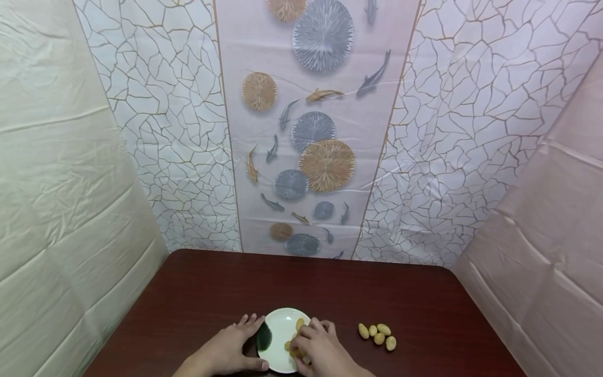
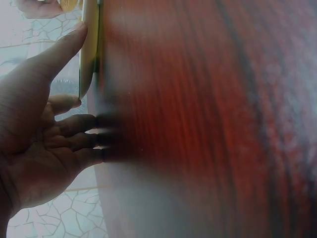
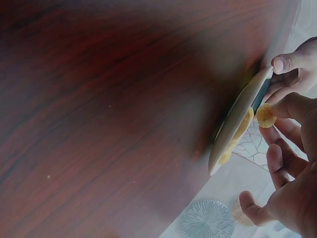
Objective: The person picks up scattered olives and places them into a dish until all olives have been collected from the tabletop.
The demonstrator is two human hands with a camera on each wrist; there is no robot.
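Note:
A white plate with a dark green patch at its left edge lies near the table's front. My left hand is spread beside it, with thumb and index finger touching the rim; in the left wrist view its other fingertips reach down to the tabletop. Over the plate's right side, my right hand pinches a small yellow potato between thumb and fingers. Other small potatoes lie on the plate beneath that hand, partly hidden by it.
To the right of the plate, several small potatoes lie in a loose group on the dark red wooden table. A patterned cloth hangs behind the table's far edge, with plain pale cloth at both sides.

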